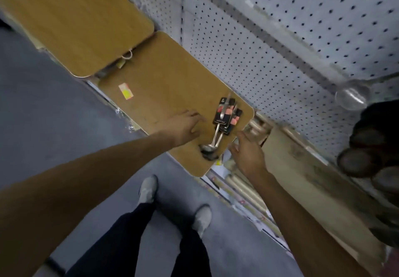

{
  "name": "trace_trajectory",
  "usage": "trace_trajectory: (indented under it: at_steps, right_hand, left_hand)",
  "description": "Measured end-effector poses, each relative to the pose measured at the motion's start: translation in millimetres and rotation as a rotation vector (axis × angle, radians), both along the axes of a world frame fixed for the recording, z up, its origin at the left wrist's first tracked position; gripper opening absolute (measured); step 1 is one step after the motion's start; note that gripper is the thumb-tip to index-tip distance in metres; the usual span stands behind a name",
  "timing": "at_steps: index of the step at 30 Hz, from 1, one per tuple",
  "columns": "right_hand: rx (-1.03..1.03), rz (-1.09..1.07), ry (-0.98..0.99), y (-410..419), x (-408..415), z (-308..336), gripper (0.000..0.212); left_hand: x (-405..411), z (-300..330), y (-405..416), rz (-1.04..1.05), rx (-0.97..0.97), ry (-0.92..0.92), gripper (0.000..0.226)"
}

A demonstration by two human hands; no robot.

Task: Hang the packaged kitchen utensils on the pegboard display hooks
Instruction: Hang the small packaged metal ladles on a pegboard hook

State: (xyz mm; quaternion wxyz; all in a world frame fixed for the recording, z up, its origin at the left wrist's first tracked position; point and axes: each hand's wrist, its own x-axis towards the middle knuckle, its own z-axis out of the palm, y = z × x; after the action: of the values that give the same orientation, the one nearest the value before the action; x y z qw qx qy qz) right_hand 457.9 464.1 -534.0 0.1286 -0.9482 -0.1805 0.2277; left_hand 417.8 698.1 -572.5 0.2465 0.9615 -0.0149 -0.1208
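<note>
Both arms outstretched; left hand (185,125), right hand (246,153) open, fingers relaxed.

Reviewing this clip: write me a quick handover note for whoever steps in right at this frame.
Left hand: open, empty, over the wooden board, just left of the utensils.
Right hand: open, empty, at the board's near right corner.
Packaged ladles: a small pile lying on the board between the hands, cards toward the pegboard, bowls toward the person.
Done: no ladle from this pile is in hand; a ladle bowl shows by the pegboard at the right, its mounting unclear.
Left: pick up the ladles and hang each on a hook.
</note>
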Motion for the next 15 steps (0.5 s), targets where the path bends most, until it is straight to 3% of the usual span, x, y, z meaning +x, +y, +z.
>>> trace_trajectory:
  at_steps: [4,6,8,13,15]
  right_hand:
    - [0.075,-0.185,0.107,12.3,13.0,-85.7,0.032]
    - [0.114,-0.293,0.173,21.8,16.6,-118.1,0.02]
    - [0.147,-0.381,0.213,30.0,17.5,-148.1,0.024]
    - [0.323,-0.708,0.249,45.8,19.3,-191.2,0.02]
    - [0.383,-0.789,0.297,50.3,16.0,-193.6,0.021]
  left_hand:
    - [31.5,-67.9,-27.2,0.075,-0.113,0.196,0.029]
    - [45.5,-97.7,-44.9,0.137,-0.234,0.286,0.024]
    - [55.9,-124.6,-59.3,0.241,-0.391,0.345,0.021]
    - [65.1,-160.9,-77.3,0.603,-0.736,0.368,0.011]
    - [62.3,-165.0,-72.6,0.694,-0.806,0.394,0.018]
